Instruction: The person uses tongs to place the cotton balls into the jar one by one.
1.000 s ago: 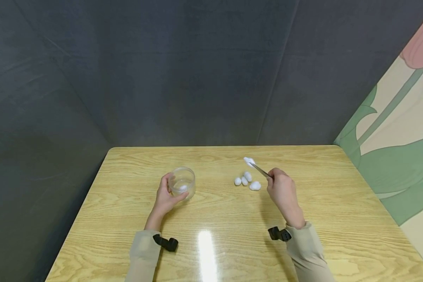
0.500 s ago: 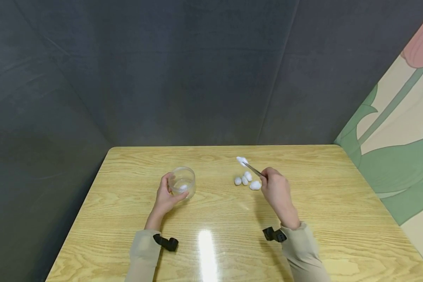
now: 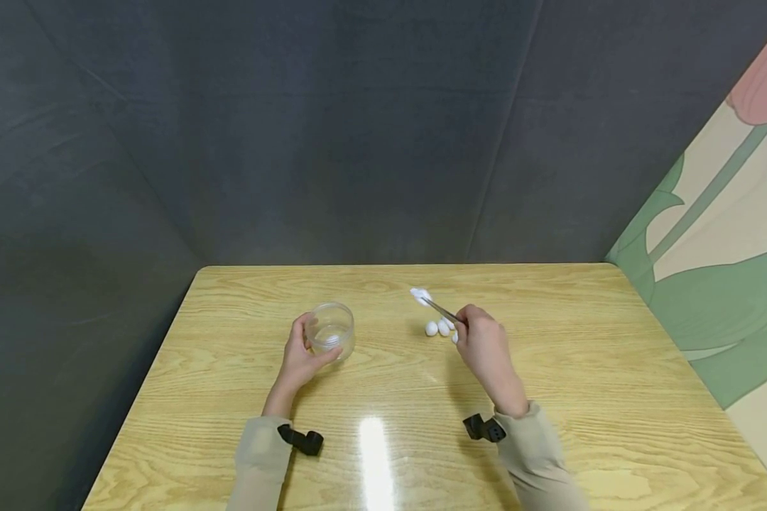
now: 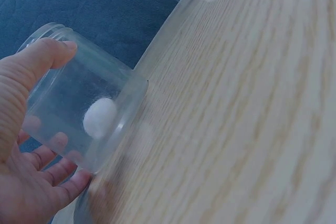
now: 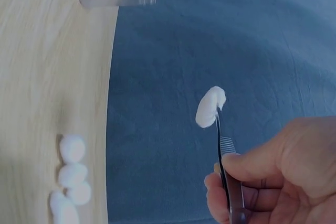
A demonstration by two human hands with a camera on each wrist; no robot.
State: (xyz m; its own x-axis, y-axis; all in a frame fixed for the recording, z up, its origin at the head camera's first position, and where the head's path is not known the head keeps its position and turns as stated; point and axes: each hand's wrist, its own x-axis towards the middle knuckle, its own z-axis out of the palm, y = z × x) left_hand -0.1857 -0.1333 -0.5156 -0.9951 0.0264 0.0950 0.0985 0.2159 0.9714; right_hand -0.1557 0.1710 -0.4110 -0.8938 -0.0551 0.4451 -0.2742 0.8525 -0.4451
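My left hand (image 3: 303,362) holds a clear plastic jar (image 4: 68,98) on the table, thumb on one side and fingers round the other. Inside the jar lies one white cotton ball (image 4: 100,118). Between thumb and fingers, my right hand (image 3: 491,355) pinches metal tweezers (image 5: 231,174). Their tips grip a squeezed cotton ball (image 5: 210,107), held up above the table, to the right of the jar. Several more cotton balls (image 5: 72,149) lie on the table below the right hand; in the head view that hand partly covers them.
The wooden table (image 3: 383,390) ends at a far edge in front of a dark cloth backdrop (image 3: 358,142). A wall with a painted flower (image 3: 729,284) stands on the right. Each wrist wears a black strap with a camera (image 3: 303,440).
My right hand has moved left with the tweezers and the gripped cotton ball, towards the jar, and now covers part of the loose cotton balls. The left hand and jar have stayed still.
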